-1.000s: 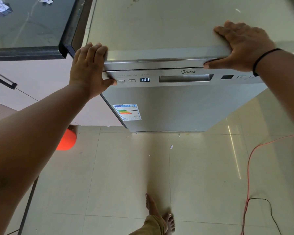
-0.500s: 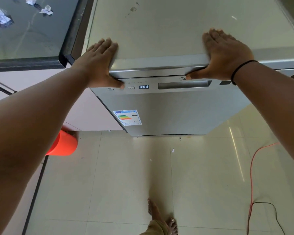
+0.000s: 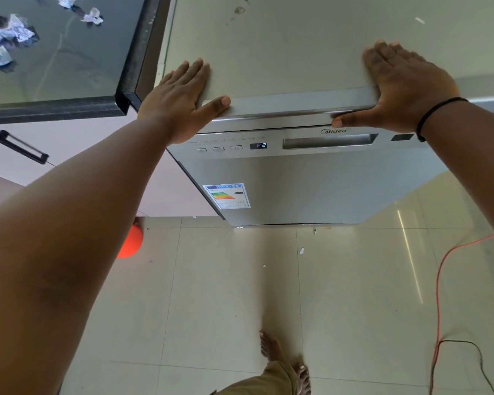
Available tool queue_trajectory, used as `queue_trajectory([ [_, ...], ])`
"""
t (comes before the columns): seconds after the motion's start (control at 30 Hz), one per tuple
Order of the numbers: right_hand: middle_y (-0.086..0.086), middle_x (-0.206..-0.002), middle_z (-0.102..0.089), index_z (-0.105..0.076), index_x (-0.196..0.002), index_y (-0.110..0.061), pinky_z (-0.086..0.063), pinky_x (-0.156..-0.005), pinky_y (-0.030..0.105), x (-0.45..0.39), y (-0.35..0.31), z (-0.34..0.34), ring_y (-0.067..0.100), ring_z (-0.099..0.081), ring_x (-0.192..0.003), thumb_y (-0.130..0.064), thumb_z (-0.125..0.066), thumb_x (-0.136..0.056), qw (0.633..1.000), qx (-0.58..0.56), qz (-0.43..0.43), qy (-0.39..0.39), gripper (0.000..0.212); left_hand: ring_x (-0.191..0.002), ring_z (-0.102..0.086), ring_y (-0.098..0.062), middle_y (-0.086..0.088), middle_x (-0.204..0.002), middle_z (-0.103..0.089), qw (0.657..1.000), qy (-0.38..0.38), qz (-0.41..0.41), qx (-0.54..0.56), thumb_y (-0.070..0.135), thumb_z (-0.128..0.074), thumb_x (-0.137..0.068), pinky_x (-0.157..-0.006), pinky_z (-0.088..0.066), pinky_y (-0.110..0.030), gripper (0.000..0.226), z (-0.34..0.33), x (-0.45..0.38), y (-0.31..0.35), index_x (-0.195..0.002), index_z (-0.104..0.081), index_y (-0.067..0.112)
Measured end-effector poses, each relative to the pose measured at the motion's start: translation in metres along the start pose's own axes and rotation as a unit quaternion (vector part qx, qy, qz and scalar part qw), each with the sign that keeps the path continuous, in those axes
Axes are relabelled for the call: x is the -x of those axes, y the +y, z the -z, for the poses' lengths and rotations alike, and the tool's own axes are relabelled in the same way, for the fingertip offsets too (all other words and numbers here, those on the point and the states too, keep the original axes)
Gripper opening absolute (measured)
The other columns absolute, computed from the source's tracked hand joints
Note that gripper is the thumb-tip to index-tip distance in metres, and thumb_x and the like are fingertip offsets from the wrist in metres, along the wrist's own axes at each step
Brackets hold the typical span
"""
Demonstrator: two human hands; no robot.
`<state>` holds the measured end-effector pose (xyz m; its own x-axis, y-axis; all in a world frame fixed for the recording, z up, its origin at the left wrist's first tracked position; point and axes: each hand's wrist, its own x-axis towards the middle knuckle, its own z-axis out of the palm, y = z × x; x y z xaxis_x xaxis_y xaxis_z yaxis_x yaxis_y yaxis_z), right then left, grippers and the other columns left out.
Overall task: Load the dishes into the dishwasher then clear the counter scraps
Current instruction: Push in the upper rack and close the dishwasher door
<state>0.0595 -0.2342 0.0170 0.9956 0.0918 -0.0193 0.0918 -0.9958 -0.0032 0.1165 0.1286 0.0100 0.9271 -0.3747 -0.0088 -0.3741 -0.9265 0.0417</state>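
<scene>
Dishwasher (image 3: 311,178) top: left hand (image 3: 180,101), right hand (image 3: 402,89) flat.

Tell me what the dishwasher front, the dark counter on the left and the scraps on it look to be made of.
Dishwasher front: looks like brushed stainless steel or a steel-look coating, grey with a soft, streaky sheen.
Dark counter: glossy, mirror-like top with a black speckled edge, probably polished stone or glass; I cannot tell which.
Scraps: white, crumpled and creased, most likely paper or tissue.
</scene>
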Motion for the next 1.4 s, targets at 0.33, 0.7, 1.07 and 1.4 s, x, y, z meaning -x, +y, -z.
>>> queue_trajectory([
  [0.33,0.001,-0.162,-0.004,-0.005,-0.153,-0.019,-0.007,-0.119,0.037,0.0,-0.001,0.001,0.019,-0.006,-0.148,-0.103,-0.025,-0.05,1.0,-0.004,-0.009,-0.011,0.135,-0.148,-0.002,-0.012,0.005,-0.161,-0.005,1.0,0.01,0.0,0.005,0.079,-0.016,-0.084,-0.12,-0.005,-0.034,0.091,-0.003,-0.002,-0.001,-0.153,-0.008,0.021],
  [0.7,0.002,-0.161,-0.004,-0.005,-0.153,-0.018,-0.008,-0.12,0.038,-0.007,-0.001,0.003,0.02,-0.006,-0.148,-0.103,-0.027,-0.046,0.999,0.0,-0.018,-0.031,0.138,-0.148,0.002,-0.015,0.001,-0.161,-0.001,1.0,-0.001,-0.018,0.002,0.083,-0.006,-0.08,-0.121,-0.005,-0.037,0.098,-0.003,-0.002,-0.006,-0.153,-0.004,0.018],
  [1.07,0.009,-0.16,0.013,0.015,-0.151,-0.014,-0.005,-0.12,0.041,-0.015,-0.042,0.029,0.028,0.006,-0.148,-0.093,-0.052,-0.048,0.972,0.038,-0.142,-0.185,0.146,-0.147,0.011,-0.022,-0.007,-0.16,0.01,0.996,-0.039,-0.064,0.045,0.078,-0.008,-0.084,-0.12,-0.002,-0.042,0.095,0.004,-0.003,-0.014,-0.152,0.006,0.014],
  [1.4,0.003,-0.161,0.002,-0.003,-0.154,-0.021,-0.002,-0.12,0.036,-0.055,-0.223,0.033,0.022,0.003,-0.148,-0.1,-0.011,-0.053,0.99,-0.1,-0.017,-0.101,0.128,-0.148,-0.005,-0.025,-0.008,-0.16,-0.011,0.985,-0.049,-0.167,-0.001,0.07,-0.029,-0.09,-0.12,-0.001,-0.045,0.081,0.038,-0.003,-0.075,-0.151,-0.017,0.018],
])
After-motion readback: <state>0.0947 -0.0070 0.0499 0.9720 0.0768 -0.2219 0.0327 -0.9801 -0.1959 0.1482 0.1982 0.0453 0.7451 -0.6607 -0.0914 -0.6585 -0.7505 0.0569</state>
